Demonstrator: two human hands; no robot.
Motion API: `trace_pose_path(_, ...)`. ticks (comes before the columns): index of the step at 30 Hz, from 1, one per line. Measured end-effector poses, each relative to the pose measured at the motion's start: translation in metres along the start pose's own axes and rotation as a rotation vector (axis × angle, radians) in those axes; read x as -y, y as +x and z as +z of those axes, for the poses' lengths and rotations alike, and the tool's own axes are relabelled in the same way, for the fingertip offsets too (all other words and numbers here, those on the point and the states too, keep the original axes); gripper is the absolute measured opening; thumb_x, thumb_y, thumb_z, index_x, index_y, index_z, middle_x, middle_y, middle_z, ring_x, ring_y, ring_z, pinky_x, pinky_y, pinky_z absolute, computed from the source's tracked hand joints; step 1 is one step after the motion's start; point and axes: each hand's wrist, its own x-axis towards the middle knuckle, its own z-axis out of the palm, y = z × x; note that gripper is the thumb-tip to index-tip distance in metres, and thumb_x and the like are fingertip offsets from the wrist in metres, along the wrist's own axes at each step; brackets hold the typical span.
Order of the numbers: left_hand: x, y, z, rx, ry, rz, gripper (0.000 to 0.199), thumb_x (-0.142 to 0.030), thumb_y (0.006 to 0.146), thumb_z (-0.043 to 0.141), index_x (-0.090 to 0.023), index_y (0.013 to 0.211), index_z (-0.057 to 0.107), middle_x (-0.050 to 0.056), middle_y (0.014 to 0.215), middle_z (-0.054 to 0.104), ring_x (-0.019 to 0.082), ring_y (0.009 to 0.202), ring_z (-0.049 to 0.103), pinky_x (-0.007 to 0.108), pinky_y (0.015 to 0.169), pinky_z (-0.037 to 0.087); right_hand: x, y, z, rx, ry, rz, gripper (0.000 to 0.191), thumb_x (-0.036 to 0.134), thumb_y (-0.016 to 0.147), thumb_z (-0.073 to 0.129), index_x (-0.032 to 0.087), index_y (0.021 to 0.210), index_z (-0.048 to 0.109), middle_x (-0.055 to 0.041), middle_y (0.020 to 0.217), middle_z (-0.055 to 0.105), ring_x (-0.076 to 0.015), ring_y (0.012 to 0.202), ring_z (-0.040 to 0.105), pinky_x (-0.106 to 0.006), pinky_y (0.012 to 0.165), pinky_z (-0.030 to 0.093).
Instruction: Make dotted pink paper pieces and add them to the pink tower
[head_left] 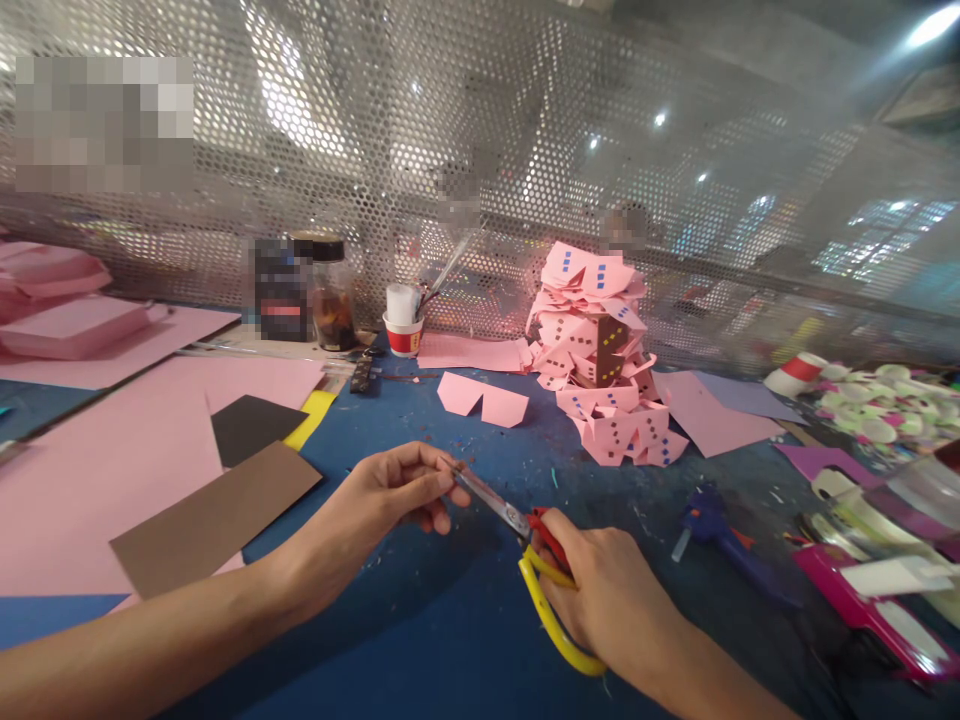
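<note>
My right hand is wrapped round the red and yellow handles of a pair of scissors, whose blades point up and left. At the blade tips, the thumb and fingers of my left hand are pinched together; what they hold, if anything, is too small to make out. Beyond the hands, a pink paper piece with a notch in its lower edge lies flat on the blue table. Behind it to the right stands a tall pile of folded pink pieces with small blue, brown and yellow squares.
Brown card, black card and pink sheets lie left. A jar and a red-white cup stand at the back. Right are a blue glue gun, a pink phone-like object and pale green pieces.
</note>
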Motion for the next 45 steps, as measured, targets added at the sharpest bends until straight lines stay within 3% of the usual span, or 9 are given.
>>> trace_pose_path(20, 0.0022, 0.0001, -0.0017, 0.003, 0.000, -0.013, 0.025, -0.039, 0.089, 0.069, -0.017, 0.095, 0.061, 0.005, 0.090, 0.075, 0.011, 0.064, 0.062, 0.024, 0.065, 0.049, 0.0007, 0.0006, 0.0007, 0.009, -0.038, 0.010, 0.010, 0.022, 0.088, 0.053, 0.020, 0.095, 0.059, -0.0023, 0.069, 0.074, -0.0196, 0.061, 0.071, -0.027, 0.052, 0.027)
trace_pose_path(28, -0.0009, -0.0012, -0.0003, 0.002, 0.013, -0.006, 0.024, -0.039, 0.090, 0.067, -0.017, 0.097, 0.061, 0.005, 0.090, 0.075, 0.011, 0.065, 0.062, 0.025, 0.067, 0.050, -0.0040, 0.0001, 0.0041, -0.043, 0.042, -0.015, 0.010, 0.021, 0.085, 0.054, 0.021, 0.094, 0.059, 0.0009, 0.065, 0.070, -0.0173, 0.058, 0.067, -0.026, 0.052, 0.028)
trace_pose_path(34, -0.0049, -0.0027, 0.0021, -0.023, 0.005, -0.005, 0.026, -0.040, 0.087, 0.070, -0.016, 0.095, 0.061, 0.005, 0.088, 0.074, 0.012, 0.065, 0.061, 0.026, 0.065, 0.049, -0.0044, -0.0030, 0.0005, -0.084, 0.135, -0.066, 0.021, 0.019, 0.085, 0.052, 0.021, 0.106, 0.053, 0.0019, 0.074, 0.068, -0.0159, 0.061, 0.065, -0.026, 0.056, 0.031)
trace_pose_path(45, -0.0033, -0.0013, 0.0008, -0.031, -0.007, 0.031, 0.023, -0.038, 0.087, 0.070, -0.017, 0.091, 0.062, 0.005, 0.088, 0.073, 0.013, 0.065, 0.061, 0.028, 0.065, 0.048, -0.0033, -0.0042, -0.0003, -0.065, 0.073, -0.077, 0.018, 0.022, 0.085, 0.053, 0.023, 0.103, 0.053, 0.0017, 0.078, 0.070, -0.0172, 0.065, 0.066, -0.028, 0.057, 0.029)
